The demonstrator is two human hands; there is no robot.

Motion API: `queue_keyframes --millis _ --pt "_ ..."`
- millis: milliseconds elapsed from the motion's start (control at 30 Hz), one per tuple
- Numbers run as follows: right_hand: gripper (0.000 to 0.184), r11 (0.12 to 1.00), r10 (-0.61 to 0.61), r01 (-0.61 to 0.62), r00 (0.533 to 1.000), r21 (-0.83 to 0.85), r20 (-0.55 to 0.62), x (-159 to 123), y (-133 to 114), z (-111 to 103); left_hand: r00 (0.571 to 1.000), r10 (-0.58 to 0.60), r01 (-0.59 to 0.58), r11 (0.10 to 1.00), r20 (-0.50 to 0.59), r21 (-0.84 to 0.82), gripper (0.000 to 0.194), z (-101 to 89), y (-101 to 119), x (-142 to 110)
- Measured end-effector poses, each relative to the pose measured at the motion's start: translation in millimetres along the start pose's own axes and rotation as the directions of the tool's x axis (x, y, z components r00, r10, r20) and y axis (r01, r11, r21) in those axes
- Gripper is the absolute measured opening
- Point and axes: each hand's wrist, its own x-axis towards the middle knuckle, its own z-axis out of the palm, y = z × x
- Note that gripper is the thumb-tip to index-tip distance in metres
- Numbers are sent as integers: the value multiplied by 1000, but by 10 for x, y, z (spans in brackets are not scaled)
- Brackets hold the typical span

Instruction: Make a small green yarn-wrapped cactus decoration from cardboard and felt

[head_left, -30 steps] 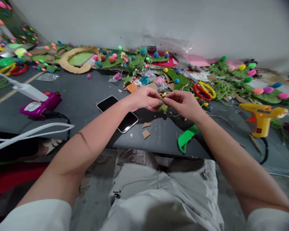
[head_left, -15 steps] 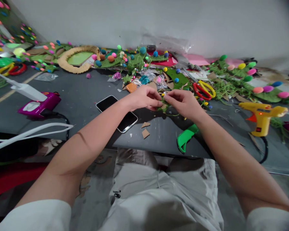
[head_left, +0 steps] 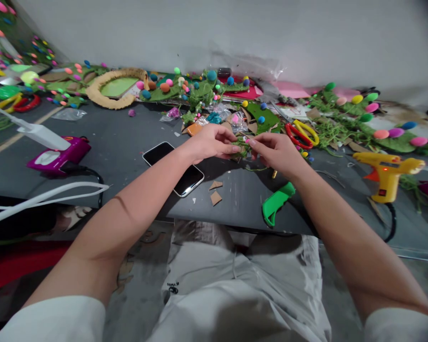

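Note:
A small green yarn-covered piece (head_left: 243,148) with tiny coloured pompoms is held up between my two hands over the table. Fingers and thumb of my left hand (head_left: 216,143) pinch it from the left. At its right side my right hand (head_left: 275,151) is closed, fingertips on the piece near a pink pompom. The fingertips hide part of it. A green strand trails below. Beneath my left forearm lies a phone (head_left: 159,153), and a green plastic-handled tool (head_left: 277,204) rests below my right wrist. Two cardboard scraps (head_left: 216,197) lie in front of my hands.
A yellow glue gun (head_left: 387,173) with a lit red light stands at right. Red-and-yellow scissors (head_left: 301,134) lie behind my right hand. A purple device (head_left: 60,156) with a white plug sits at left. A tan ring (head_left: 92,90) and pompom-covered green pieces (head_left: 203,95) line the wall.
My right hand has shifted slightly right, and the green piece has turned, so a pink pompom shows at my right fingertips where a yellow one showed before. My left hand stays almost in place.

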Motion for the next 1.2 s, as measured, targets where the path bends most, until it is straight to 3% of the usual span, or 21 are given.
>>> queue_keyframes --millis 167,333,500,700,933,1200 --pt "30 999 1 -1 1000 48 15 3 -6 29 998 -11 12 1000 54 -19 44 16 4 -19" --pt "28 995 -12 12 1000 100 4 5 1 46 987 -54 55 999 151 -2 29 53 64 -77" --pt "29 994 -44 43 999 105 10 9 26 37 988 -109 102 992 111 69 22 59 113 -84" --pt "32 993 -74 72 997 96 19 -6 24 22 997 8 -25 975 79 221 23 20 76 -39" --pt "37 999 -50 50 999 -9 11 13 42 18 996 20 -33 988 82 154 27 12 26 -13" --pt "28 999 -3 3 1000 -35 -1 1 12 51 995 6 -19 992 100 127 26 6 6 0"
